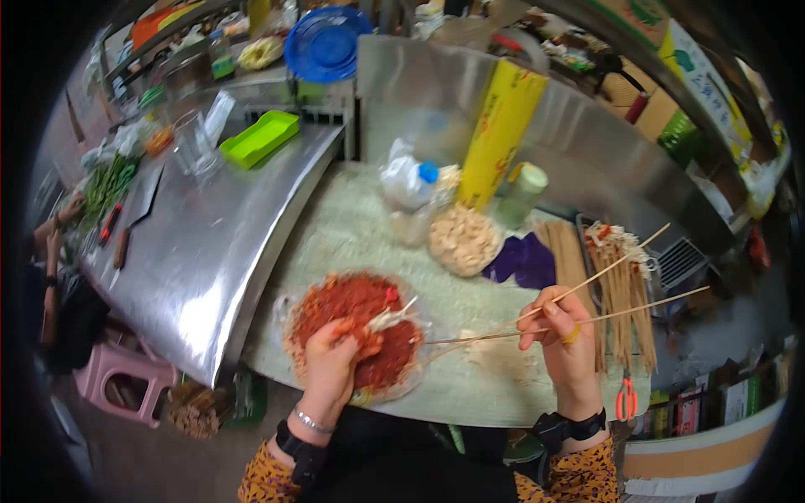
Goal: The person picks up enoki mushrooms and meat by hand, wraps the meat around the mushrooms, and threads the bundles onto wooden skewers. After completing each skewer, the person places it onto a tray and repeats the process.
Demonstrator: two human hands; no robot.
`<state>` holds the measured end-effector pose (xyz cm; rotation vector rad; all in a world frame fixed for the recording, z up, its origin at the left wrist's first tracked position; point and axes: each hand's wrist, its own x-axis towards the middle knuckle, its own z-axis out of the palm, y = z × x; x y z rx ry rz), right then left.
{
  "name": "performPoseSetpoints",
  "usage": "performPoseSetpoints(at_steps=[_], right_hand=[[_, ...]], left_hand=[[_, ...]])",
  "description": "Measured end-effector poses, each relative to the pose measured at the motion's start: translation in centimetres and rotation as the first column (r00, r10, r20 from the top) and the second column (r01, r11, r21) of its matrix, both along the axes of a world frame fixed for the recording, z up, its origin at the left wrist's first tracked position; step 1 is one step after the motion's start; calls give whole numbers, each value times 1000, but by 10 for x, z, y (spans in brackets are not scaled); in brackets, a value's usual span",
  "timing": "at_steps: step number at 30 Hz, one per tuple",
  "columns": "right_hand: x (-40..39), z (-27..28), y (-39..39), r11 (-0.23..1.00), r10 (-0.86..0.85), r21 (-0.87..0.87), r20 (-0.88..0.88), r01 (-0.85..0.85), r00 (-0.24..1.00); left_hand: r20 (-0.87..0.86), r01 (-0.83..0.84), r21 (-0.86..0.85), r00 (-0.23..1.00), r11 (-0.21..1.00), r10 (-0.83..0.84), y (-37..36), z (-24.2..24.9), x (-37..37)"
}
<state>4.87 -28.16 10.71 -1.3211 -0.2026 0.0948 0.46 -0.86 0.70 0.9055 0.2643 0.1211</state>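
Observation:
My left hand (335, 356), its fingers smeared red, is closed on a small bunch of pale strands (392, 318) that looks like enoki mushrooms. It hangs over a wide round container of chunky red filling (335, 302). To the right, my right hand (560, 335) pinches two thin bamboo skewers (637, 304). Their tips point left toward the container's edge and cross near it. Beside that hand, a metal tray (583, 225) carries many bamboo sticks (625, 310) with white and red food at their far ends.
Behind are a bag of pale chunks (464, 239), a yellow box (503, 130), a lidded jar (523, 194) and a purple cloth (521, 260). Orange-handled scissors (626, 398) lie at the front right. A steel table (201, 277) on the left bears a cleaver (142, 205) and green tray (260, 138).

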Motion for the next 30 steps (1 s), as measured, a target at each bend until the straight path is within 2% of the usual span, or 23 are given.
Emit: performPoseSetpoints(at_steps=[2,4,7,9,11,12,15,17,19,21,23,25,30], right_hand=[[-6,-17,19,994,86,68,-39,-84,995],[-10,-32,35,987,159,47,-68,-156,985],[-19,-46,59,986,164,46,-80,-161,983],[-22,-53,66,981,185,84,-102,-177,977],[-25,-61,69,968,248,-21,-99,-251,964],[-28,-63,71,956,292,13,-158,-294,943],[-30,-59,72,946,322,6,-146,-324,936],[-26,-47,61,952,302,-7,-131,-305,944],[-18,-35,50,971,233,59,-6,-232,973],[-10,-34,47,987,159,35,3,-159,987],[-3,-37,47,989,134,81,-95,-127,986],[0,-41,46,986,139,111,-106,-127,985],[0,-42,44,989,144,50,-155,-138,977]], left_hand=[[22,-12,-86,1000,996,14,3,-1,-1],[53,-16,-179,998,984,26,4,-4,-1],[28,-42,-242,998,969,50,2,-2,-2],[-17,-38,-203,999,978,35,1,-1,-1],[-15,-31,-179,999,983,29,0,-1,-1],[-3,-10,-115,1000,993,9,0,-2,-2],[3,27,3,1000,1000,-27,-2,-1,-2],[-11,40,54,999,998,-40,-3,-6,-2],[62,21,195,998,981,-34,-3,-14,-3],[61,58,179,996,982,-70,-3,-15,-3],[62,91,169,993,981,-103,-4,-13,-3],[34,106,243,992,964,-118,-5,-9,-5],[50,164,225,983,961,-179,-4,-3,-4]])
